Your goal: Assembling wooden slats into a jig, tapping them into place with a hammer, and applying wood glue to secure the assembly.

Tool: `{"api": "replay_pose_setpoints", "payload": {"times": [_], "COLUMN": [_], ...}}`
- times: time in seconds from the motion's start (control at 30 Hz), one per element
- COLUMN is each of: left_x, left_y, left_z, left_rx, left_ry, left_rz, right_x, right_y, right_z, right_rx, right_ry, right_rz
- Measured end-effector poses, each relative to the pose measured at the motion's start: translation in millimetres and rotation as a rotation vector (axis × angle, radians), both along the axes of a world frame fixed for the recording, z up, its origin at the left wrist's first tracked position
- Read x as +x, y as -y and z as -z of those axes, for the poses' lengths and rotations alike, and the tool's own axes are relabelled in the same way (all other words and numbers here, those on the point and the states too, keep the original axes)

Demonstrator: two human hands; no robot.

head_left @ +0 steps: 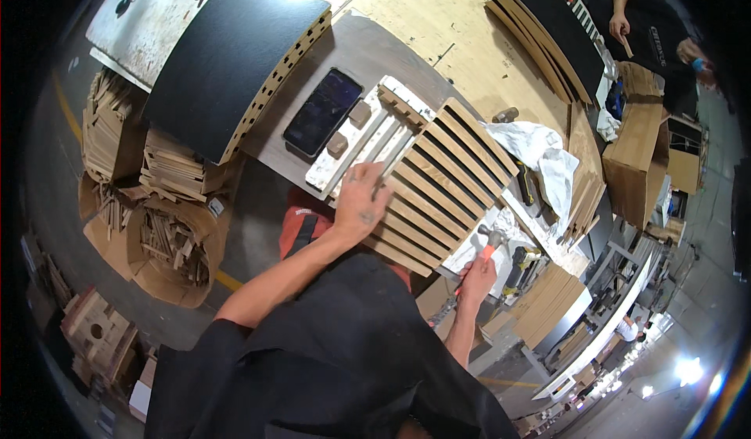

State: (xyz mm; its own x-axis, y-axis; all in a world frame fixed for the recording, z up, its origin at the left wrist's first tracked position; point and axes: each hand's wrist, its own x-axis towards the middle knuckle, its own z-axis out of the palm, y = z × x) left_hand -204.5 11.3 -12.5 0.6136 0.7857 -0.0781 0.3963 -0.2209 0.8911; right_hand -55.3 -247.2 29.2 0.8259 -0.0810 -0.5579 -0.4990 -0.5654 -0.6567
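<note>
A panel of light wooden slats [438,181] with dark gaps lies across the bench in front of me. My left hand [364,207] rests at its left end, fingers bent over the edge of a white jig board [319,176] with grey bars; I see nothing held in it. In my right hand [476,279], closed around the orange-red handle, is a hammer [493,240], its metal head pointing up beside the panel's right end. Two small wood blocks, one of them nearer [337,144], sit on the jig board. A dark phone [323,112] lies next to it.
A curved black panel with a notched edge [242,56] stands at the left. Boxes of wood strips [176,243] are on the floor. At right are a white cloth [540,157], a drill [520,267] and cardboard boxes [637,154]. Another person [645,36] is at far right.
</note>
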Motion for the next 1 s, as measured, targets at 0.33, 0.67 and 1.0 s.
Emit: {"api": "replay_pose_setpoints", "payload": {"times": [0.33, 0.67, 1.0], "left_x": [8.9, 5.5, 33.7], "left_y": [15.2, 11.0, 0.9], "left_z": [29.3, 26.9, 26.4], "left_rx": [-0.041, -0.020, 0.012], "left_ry": [0.040, -0.011, 0.079], "left_rz": [-0.016, 0.037, 0.109], "right_x": [3.2, -9.1, -26.1], "right_y": [-194.0, -161.8, -17.9], "right_z": [-56.0, -50.2, -4.8], "right_rx": [-0.397, -0.053, 0.347], "right_ry": [0.831, 0.926, -0.019], "right_rz": [-1.471, -0.850, 0.231]}}
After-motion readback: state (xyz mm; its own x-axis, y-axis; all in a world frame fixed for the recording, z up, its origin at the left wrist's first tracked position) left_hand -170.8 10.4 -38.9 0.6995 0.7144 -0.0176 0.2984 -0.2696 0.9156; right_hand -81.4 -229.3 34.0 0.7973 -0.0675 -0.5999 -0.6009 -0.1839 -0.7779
